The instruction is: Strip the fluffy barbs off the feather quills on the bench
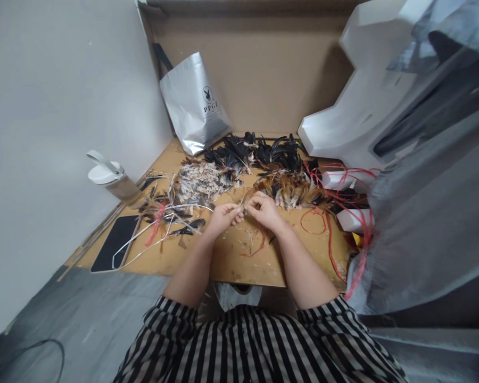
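My left hand [224, 216] and my right hand [262, 209] meet over the middle of the table, fingertips pinched close together. Between them is a small, thin brownish feather [243, 204], partly hidden by the fingers. Just beyond my right hand lies a pile of golden-brown feathers [293, 189]. Pale, mottled feathers [203, 180] are heaped beyond my left hand, and bunches of black feathers [277, 150] lie at the back. A white cord [191, 205] runs from the left towards my left hand.
A phone [115, 243] and a lidded bottle [120, 183] stand at the left. Behind is a silver bag [195, 103] against the cardboard back wall [263, 74]. Red string [329, 239] tangles at right, beside white foam pieces [335, 125] and a grey plastic sheet [431, 229].
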A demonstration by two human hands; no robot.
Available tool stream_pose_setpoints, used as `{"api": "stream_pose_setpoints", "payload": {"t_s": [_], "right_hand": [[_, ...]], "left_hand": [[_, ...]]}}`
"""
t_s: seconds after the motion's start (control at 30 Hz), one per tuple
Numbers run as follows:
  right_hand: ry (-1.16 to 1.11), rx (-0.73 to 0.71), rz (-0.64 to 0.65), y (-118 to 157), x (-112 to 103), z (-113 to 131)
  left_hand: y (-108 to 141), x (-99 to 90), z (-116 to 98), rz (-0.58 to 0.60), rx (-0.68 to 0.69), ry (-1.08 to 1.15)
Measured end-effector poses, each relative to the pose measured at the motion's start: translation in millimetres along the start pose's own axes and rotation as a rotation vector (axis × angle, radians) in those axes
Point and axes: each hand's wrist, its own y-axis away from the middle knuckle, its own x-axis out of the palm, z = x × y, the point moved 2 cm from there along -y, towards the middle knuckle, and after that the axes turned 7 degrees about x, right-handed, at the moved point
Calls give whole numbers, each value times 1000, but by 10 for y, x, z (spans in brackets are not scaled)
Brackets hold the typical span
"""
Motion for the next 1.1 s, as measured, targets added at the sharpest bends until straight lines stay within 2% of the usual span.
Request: {"api": "stream_pose_setpoints", "payload": {"t_s": [0.23,0.4,0.47,0.57,0.63,0.7,0.9,1.1], "right_hand": [[-182,81,-63,-24,68,1],[-358,255,-426,-32,41,-100],[-407,296,-458,-29,70,-137],[-476,301,-314,-19,179,-117],[-543,328,-176,-1,269,-69],[-604,364,-102,19,334,-23],[-784,454,-27,37,380,-14],[-891,557,22,39,394,-72]], "left_hand": [[-8,-8,26,18,-31,76],[-27,-40,7,-123,-68,207],[-37,-59,21,-180,-69,258],[-50,-75,58,-209,-64,293],[-54,-70,76,-192,-60,279],[-51,-51,82,-150,-57,243],[-19,17,47,1,-32,157],[-4,24,51,46,-52,176]]}}
